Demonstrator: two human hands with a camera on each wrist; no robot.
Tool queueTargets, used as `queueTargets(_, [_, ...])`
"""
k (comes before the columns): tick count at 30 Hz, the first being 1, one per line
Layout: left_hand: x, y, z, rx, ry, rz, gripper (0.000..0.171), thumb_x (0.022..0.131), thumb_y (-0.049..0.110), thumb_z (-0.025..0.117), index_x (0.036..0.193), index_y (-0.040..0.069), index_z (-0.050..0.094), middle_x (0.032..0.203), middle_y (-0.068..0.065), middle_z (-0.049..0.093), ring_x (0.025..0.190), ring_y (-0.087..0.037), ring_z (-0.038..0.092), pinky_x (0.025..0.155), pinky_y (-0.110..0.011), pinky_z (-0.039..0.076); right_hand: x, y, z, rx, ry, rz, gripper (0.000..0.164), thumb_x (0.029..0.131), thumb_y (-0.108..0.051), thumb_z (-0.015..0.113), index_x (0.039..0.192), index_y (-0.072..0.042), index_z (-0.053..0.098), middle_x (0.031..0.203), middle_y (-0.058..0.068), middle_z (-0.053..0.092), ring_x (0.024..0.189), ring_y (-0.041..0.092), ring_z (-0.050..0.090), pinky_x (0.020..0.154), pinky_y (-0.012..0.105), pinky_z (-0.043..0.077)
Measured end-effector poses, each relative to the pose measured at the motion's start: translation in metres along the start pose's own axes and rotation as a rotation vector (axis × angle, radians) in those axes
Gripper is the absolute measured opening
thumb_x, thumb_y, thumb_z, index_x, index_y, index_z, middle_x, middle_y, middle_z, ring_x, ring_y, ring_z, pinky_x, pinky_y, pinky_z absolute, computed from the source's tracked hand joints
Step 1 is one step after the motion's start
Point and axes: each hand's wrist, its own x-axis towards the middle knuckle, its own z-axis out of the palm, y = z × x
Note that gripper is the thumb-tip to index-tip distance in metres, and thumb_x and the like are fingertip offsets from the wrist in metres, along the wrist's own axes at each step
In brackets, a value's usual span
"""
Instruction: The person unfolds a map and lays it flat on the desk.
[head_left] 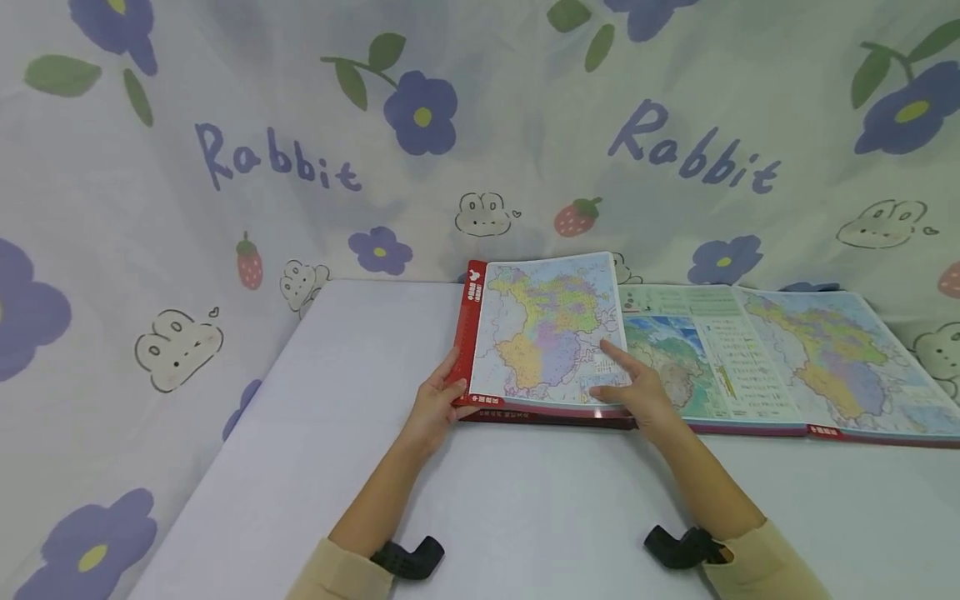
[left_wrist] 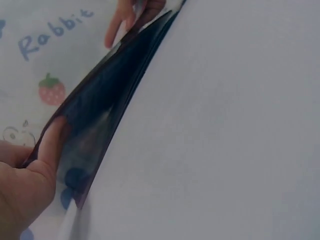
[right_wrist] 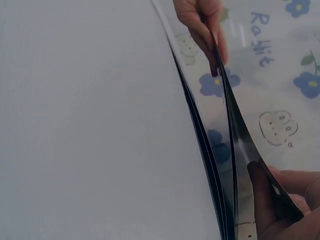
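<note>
In the head view, a folding map (head_left: 551, 321) with a red left border and colored regions is tilted up at mid-table. At its lower left edge my left hand (head_left: 433, 410) grips it, thumb on one face and fingers on the other. My right hand (head_left: 645, 398) holds the lower right side, with two digits spread over the printed face. From the left wrist view, the left hand (left_wrist: 30, 187) pinches the edge of the dark, glossy panel (left_wrist: 102, 107). The right hand (right_wrist: 285, 205) also has its thumb and fingers on opposite sides of a panel in the right wrist view.
Right of the held panel, a green panel with a relief map (head_left: 671, 358) and another colored map panel (head_left: 840, 358) lie flat. A dark red edge (head_left: 555, 418) shows beneath the held part. The white table (head_left: 315, 467) meets a printed cloth backdrop (head_left: 480, 100) behind.
</note>
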Motion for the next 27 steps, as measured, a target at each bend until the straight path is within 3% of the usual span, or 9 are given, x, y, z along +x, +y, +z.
queueTargets(8, [0.001,-0.011,0.005,-0.013,-0.050,0.035,0.061,0.099,-0.002,0.036,0.152,0.023,0.019,0.153,-0.016,0.025,0.128,-0.038,0.042,0.089,-0.043,0.051,0.003,0.000,-0.023,0.007,-0.046,-0.006,0.081,0.079,-0.005,0.073,0.148,-0.013,0.032,0.159,0.006,0.012,0.145,0.033,0.000,0.115,0.056,0.009])
queueTargets(14, [0.001,-0.016,0.003,-0.026,-0.043,0.022,0.060,0.099,-0.001,0.037,0.152,0.023,0.020,0.151,-0.016,0.028,0.129,-0.037,0.043,0.089,-0.043,0.050,-0.001,-0.007,-0.035,-0.005,-0.047,-0.010,0.081,0.080,-0.006,0.073,0.148,-0.013,0.031,0.159,0.009,0.008,0.144,0.036,0.003,0.113,0.059,0.015])
queueTargets(16, [0.002,-0.018,0.003,-0.027,-0.050,0.021,0.061,0.099,-0.001,0.037,0.152,0.022,0.019,0.151,-0.016,0.028,0.129,-0.037,0.042,0.090,-0.043,0.050,-0.004,-0.011,-0.040,0.000,-0.059,0.005,0.081,0.081,-0.008,0.073,0.148,-0.016,0.030,0.159,0.008,0.004,0.144,0.037,0.006,0.110,0.064,0.016])
queueTargets(18, [0.003,-0.019,0.002,-0.023,-0.057,0.023,0.061,0.099,-0.002,0.036,0.152,0.022,0.019,0.151,-0.016,0.027,0.129,-0.038,0.042,0.091,-0.043,0.050,-0.007,-0.015,-0.046,-0.003,-0.076,0.010,0.081,0.082,-0.010,0.073,0.149,-0.019,0.029,0.159,0.008,-0.001,0.136,0.034,0.027,0.106,0.067,0.024])
queueTargets(20, [0.003,-0.020,0.002,-0.026,-0.058,0.022,0.061,0.099,-0.002,0.036,0.152,0.021,0.018,0.151,-0.017,0.028,0.129,-0.038,0.042,0.091,-0.044,0.049,-0.008,-0.018,-0.053,-0.012,-0.084,0.012,0.080,0.083,-0.011,0.072,0.149,-0.021,0.028,0.159,0.009,-0.004,0.109,0.022,0.052,0.097,0.054,0.043])
queueTargets(22, [0.004,-0.020,0.003,-0.022,-0.061,0.024,0.061,0.099,-0.003,0.036,0.153,0.020,0.018,0.151,-0.019,0.028,0.129,-0.039,0.041,0.090,-0.045,0.049,-0.010,-0.020,-0.060,-0.027,-0.081,0.000,0.079,0.084,-0.012,0.071,0.150,-0.022,0.028,0.159,0.010,-0.004,0.078,0.009,0.054,0.078,0.034,0.053])
queueTargets(23, [0.004,-0.020,0.003,-0.022,-0.060,0.023,0.061,0.099,-0.003,0.036,0.153,0.020,0.018,0.150,-0.019,0.028,0.129,-0.039,0.041,0.090,-0.045,0.049,-0.010,-0.021,-0.063,-0.028,-0.076,-0.004,0.079,0.084,-0.012,0.071,0.149,-0.022,0.028,0.159,0.011,-0.004,0.067,0.005,0.049,0.070,0.025,0.050])
queueTargets(25, [0.005,-0.021,0.002,-0.021,-0.056,0.018,0.061,0.099,-0.003,0.036,0.153,0.019,0.018,0.150,-0.020,0.028,0.129,-0.040,0.041,0.090,-0.046,0.049,-0.012,-0.024,-0.070,-0.017,-0.059,-0.004,0.079,0.083,-0.012,0.072,0.149,-0.022,0.029,0.159,0.013,0.003,0.066,-0.001,0.049,0.060,0.016,0.045])
queueTargets(27, [0.005,-0.021,0.002,-0.010,-0.048,0.011,0.061,0.099,-0.002,0.037,0.152,0.020,0.018,0.150,-0.019,0.029,0.129,-0.040,0.041,0.090,-0.046,0.049,-0.014,-0.027,-0.075,0.003,-0.044,0.002,0.079,0.083,-0.013,0.073,0.149,-0.022,0.030,0.158,0.013,0.011,0.083,-0.002,0.055,0.074,0.014,0.047])
